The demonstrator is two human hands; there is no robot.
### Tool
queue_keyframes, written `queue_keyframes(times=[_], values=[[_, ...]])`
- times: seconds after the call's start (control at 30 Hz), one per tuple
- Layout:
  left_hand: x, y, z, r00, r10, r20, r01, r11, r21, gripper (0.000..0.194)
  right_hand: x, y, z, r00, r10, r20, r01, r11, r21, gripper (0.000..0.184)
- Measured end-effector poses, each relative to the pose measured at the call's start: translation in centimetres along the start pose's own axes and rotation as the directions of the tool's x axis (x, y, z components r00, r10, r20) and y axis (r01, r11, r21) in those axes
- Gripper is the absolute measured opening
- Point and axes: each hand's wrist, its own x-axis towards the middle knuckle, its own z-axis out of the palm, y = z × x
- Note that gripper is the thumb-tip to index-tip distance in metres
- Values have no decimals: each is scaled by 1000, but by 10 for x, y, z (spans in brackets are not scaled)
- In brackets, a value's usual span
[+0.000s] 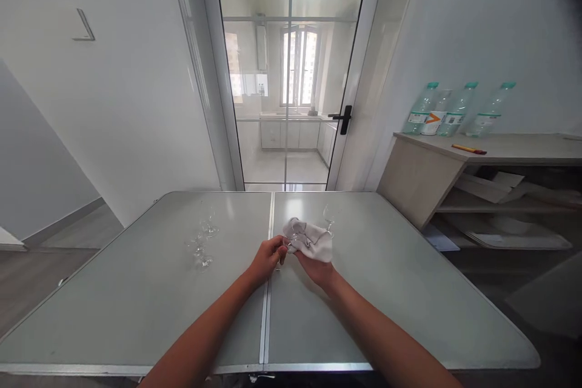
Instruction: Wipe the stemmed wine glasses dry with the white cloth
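Note:
A pale cloth [320, 244] lies draped over my right hand [313, 268], whose fingers are mostly covered by it. A small clear stemmed glass [296, 239] rests tilted against the cloth, its outline hard to make out. My left hand [266, 259] is closed at the glass's near end, thumb and fingers pinched around what looks like its stem or foot. Both hands are just above the table, close to its middle seam. Several clear stemmed glasses [205, 261] stand on the left half of the table. Another clear glass [329, 216] stands behind the cloth, partly hidden by it.
The grey folding table [386, 309] has a metal seam [265, 321] down its middle. At the right, a wooden shelf unit [413, 176] carries several plastic bottles [490, 113] and a yellow-and-red pen-like object [468, 149]. A glazed door [286, 157] is beyond the far edge.

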Motion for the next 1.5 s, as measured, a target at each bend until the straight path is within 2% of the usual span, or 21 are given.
queue_keyframes(times=[0.07,0.13,0.2,0.27,0.37,0.5,0.6,0.7,0.77,0.87,0.97,1.07,1.13,1.2,1.27,1.33,1.4,1.5], values=[[2,-4,3,1000,-3,-16,2,1000,-31,52,1,0,3,999,5,51,-5,1000,4,17],[4,-8,6,999,-17,-38,14,997,-74,52,1,3,8,998,41,48,-46,991,125,17],[5,-9,7,997,-45,-68,37,993,-115,49,1,8,12,993,119,7,-115,949,293,27],[5,-8,7,992,-64,-108,53,994,-99,49,0,10,15,984,179,-14,-162,918,363,40],[6,-5,3,986,-48,-162,49,999,6,49,0,12,15,988,154,-4,-146,943,298,50],[7,-6,-2,975,9,-220,23,989,143,39,2,16,8,996,85,21,-87,988,128,47],[9,-9,-6,971,52,-235,3,974,228,37,2,17,4,990,142,17,-142,988,65,39],[10,-9,-9,959,56,-279,16,968,250,40,1,13,5,974,217,72,-224,968,111,30],[9,-6,-10,952,4,-307,51,984,173,40,0,8,9,956,267,117,-285,944,169,27],[7,-2,-7,973,-86,-214,55,988,-148,42,-2,3,17,929,332,161,-366,884,290,29],[5,-1,-2,991,-62,-119,4,899,-437,52,-3,1,22,905,393,161,-425,835,351,31],[6,-1,0,990,-27,-138,-48,860,-508,63,-2,1,17,876,437,204,-481,823,301,29],[6,-1,-1,986,-4,-164,-75,878,-472,65,-1,3,11,874,400,275,-457,869,189,27],[6,0,-2,981,14,-194,-90,915,-392,65,-1,7,5,908,300,291,-316,949,6,26],[6,1,-4,971,16,-239,-88,953,-290,66,-1,12,2,957,183,226,-134,968,-214,26],[6,2,-4,956,11,-294,-81,971,-224,66,-1,18,4,985,100,144,-39,924,-381,28],[6,1,-4,953,6,-302,-84,965,-247,68,-1,21,7,990,80,116,-27,915,-403,29],[6,-1,-5,970,5,-243,-96,926,-364,71,1,22,10,979,129,157,-91,969,-231,19]])
